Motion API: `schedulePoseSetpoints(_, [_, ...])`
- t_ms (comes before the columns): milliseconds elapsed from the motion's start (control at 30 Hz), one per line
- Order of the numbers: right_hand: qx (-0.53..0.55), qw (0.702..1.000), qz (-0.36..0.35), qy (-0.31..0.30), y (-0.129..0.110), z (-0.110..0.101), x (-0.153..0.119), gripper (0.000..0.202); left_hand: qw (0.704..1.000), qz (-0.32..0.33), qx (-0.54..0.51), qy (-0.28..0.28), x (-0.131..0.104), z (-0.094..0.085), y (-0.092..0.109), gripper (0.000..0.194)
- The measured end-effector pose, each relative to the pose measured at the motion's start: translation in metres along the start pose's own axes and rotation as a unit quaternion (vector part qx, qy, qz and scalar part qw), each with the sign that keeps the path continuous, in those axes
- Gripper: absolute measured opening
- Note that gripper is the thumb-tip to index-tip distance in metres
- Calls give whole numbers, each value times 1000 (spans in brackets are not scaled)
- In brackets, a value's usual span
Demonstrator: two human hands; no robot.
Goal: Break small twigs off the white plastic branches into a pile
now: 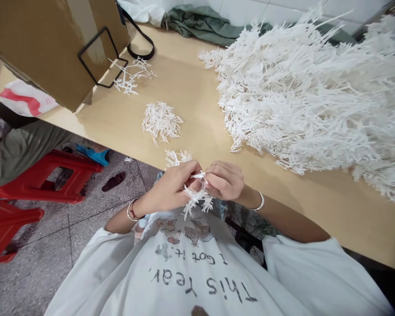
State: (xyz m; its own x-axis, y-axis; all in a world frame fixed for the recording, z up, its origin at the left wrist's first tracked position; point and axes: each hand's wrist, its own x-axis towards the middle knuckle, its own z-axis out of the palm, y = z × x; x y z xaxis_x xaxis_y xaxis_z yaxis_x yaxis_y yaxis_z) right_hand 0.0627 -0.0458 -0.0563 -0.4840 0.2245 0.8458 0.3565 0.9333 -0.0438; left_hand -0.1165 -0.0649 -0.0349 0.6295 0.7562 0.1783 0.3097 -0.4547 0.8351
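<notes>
My left hand (pixel 177 183) and my right hand (pixel 226 179) meet at the table's near edge, fingertips closed. Between them they pinch a white branched plastic sprig (pixel 197 199), whose feathery tips hang below my fingers. More white sprig tips (pixel 176 159) stick out just beyond my left hand, and whether they belong to the held piece I cannot tell. A small heap of white sprigs (pixel 162 121) lies on the table a little farther off. To the right spreads a large pile of the same white sprigs (pixel 303 96).
At the back left a cardboard box (pixel 49 48) stands on the table (pixel 191 105), with a black wire frame (pixel 80 57) against it and loose branched pieces (pixel 133 79) beside. Green cloth (pixel 200 24) lies along the wall. Red stools (pixel 66 175) and a seated person's leg (pixel 29 149) are left.
</notes>
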Motion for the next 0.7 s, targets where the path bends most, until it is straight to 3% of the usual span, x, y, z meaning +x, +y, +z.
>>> schedulePoseSetpoints(100, [38, 998, 50, 11, -2, 3, -2, 6, 999, 16, 25, 12, 0, 5, -3, 11])
schedulePoseSetpoints(267, [133, 966, 219, 21, -14, 5, -2, 9, 981, 32, 184, 43, -1, 7, -4, 10])
schedulePoseSetpoints(333, [143, 941, 307, -15, -19, 0, 3, 10, 968, 31, 240, 60, -1, 8, -5, 10])
schedulePoseSetpoints(433, [175, 886, 404, -142, -23, -12, 15, 15, 961, 30, 268, 57, -1, 6, -7, 10])
schedulePoseSetpoints(533, [251, 817, 455, -249, -23, -26, 25, 24, 971, 45, 231, 32, -2, -1, -8, 11])
schedulePoseSetpoints(600, [295, 780, 481, -270, -21, -32, 29, 23, 986, 42, 162, 16, -3, -7, -8, 16])
schedulePoseSetpoints(700, [360, 742, 491, -279, -20, -36, 32, 22, 999, 4, -26, -39, -4, -13, -8, 27])
